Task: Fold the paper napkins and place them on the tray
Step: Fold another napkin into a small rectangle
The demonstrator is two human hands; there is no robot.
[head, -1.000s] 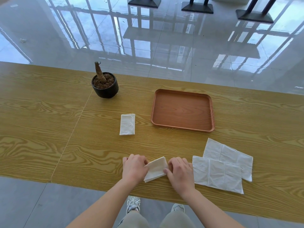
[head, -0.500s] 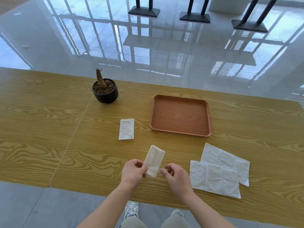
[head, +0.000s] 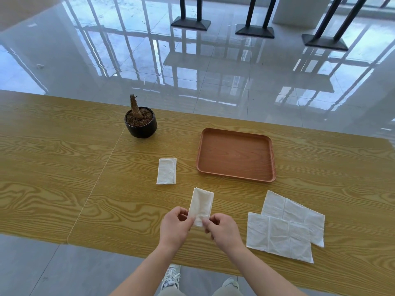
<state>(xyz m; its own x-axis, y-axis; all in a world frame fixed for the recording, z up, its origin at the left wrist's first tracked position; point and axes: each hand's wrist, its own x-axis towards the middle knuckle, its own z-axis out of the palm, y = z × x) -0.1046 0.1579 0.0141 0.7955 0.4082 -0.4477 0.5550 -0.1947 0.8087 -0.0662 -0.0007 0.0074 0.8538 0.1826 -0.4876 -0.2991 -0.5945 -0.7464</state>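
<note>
A second ago you pressed the held napkin [head: 201, 205] flat on the table [head: 53, 167] by its near edge; half a second ago your left hand alone had it lifted. Now both hands have it, and it stands nearly upright above the near edge, around the middle of the table's length.

Your left hand [head: 174, 226] pinches the napkin's lower left edge between curled fingers and thumb. Your right hand [head: 224, 229] pinches the lower right corner, thumb on the front, the other fingers curled underneath.

The brown tray [head: 236, 154] lies toward the far edge, right of middle, and every napkin is outside it. A second folded napkin [head: 166, 171] lies flat on the table just left of the tray. Two unfolded napkins [head: 277, 236] overlap each other by the near edge, to the right of your hands.

A black pot [head: 141, 130] stands near the far edge, left of the tray, and holds soil [head: 145, 120] and a bare stump [head: 134, 105]
</note>
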